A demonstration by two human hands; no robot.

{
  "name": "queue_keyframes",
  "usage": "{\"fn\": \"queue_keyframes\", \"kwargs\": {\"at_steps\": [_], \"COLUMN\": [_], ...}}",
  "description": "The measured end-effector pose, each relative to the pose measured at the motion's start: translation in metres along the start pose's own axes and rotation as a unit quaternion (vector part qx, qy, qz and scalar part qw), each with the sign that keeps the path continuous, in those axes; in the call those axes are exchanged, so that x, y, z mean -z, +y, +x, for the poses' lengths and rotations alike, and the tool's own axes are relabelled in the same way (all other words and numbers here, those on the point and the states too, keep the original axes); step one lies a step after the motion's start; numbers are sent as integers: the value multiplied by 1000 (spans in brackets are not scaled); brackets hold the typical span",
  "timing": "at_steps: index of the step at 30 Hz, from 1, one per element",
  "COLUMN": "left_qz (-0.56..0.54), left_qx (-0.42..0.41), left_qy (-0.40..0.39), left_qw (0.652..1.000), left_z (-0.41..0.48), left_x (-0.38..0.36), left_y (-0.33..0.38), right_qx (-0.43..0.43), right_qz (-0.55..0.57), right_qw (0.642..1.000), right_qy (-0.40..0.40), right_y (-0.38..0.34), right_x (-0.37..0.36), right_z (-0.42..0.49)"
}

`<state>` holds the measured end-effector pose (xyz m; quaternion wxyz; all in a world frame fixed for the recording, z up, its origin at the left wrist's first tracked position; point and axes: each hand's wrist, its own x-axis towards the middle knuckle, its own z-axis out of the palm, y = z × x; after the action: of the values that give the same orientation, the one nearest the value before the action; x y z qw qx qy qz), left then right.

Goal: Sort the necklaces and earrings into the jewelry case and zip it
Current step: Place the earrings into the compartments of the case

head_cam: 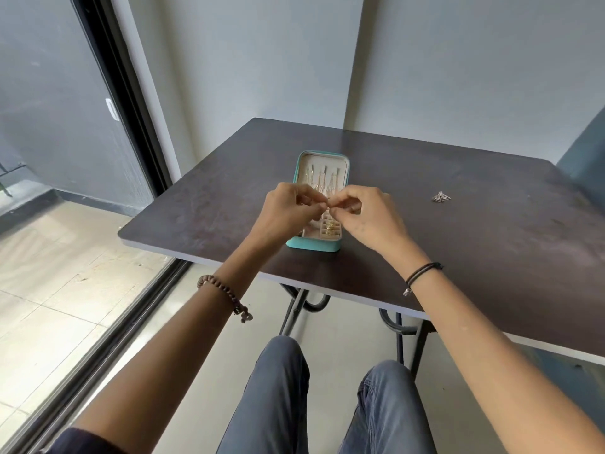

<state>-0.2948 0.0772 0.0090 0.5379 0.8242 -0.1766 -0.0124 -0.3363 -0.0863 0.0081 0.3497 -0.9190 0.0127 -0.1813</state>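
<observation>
A teal jewelry case (344, 168) lies open on the dark table (458, 244). Its far half holds several thin necklaces hanging in a row. Its near half has small compartments with gold pieces (331, 228). My left hand (288, 211) and my right hand (363, 214) hover together above the middle of the case. Both pinch one tiny piece of jewelry (328, 204) between thumb and fingertips; it is too small to tell which kind. A silver earring (440, 196) lies alone on the table to the right.
The table stands against a pale wall, with a glass sliding door and tiled floor to its left. Its near edge runs above my knees. A dark blue wall section rises at the far right.
</observation>
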Motion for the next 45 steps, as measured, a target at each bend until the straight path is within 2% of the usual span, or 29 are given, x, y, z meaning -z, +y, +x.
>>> {"fn": "queue_keyframes", "kwargs": {"at_steps": [8,16,19,24,30,35,40,45], "left_qz": [-37,-34,-14,65,83,109,184,214], "left_qx": [-16,-10,15,44,57,20,-48,-73], "left_qy": [-64,-107,-113,-84,-114,-85,-107,-66], "left_qw": [997,994,993,993,988,990,976,972], "left_z": [23,52,64,81,104,118,125,124], "left_x": [-67,-150,-180,-213,-227,-237,-243,-248], "left_y": [38,72,72,64,63,55,49,47], "right_qx": [-29,-113,-139,-191,-197,-174,-139,-132], "right_qz": [34,36,23,5,19,23,-87,-120], "right_qw": [997,987,983,962,965,975,981,978], "right_qy": [69,111,119,194,173,138,107,111], "right_y": [59,125,146,176,205,213,214,212], "right_x": [45,94,104,116,112,105,99,97], "right_z": [-1,8,14,27,43,57,57,53]}}
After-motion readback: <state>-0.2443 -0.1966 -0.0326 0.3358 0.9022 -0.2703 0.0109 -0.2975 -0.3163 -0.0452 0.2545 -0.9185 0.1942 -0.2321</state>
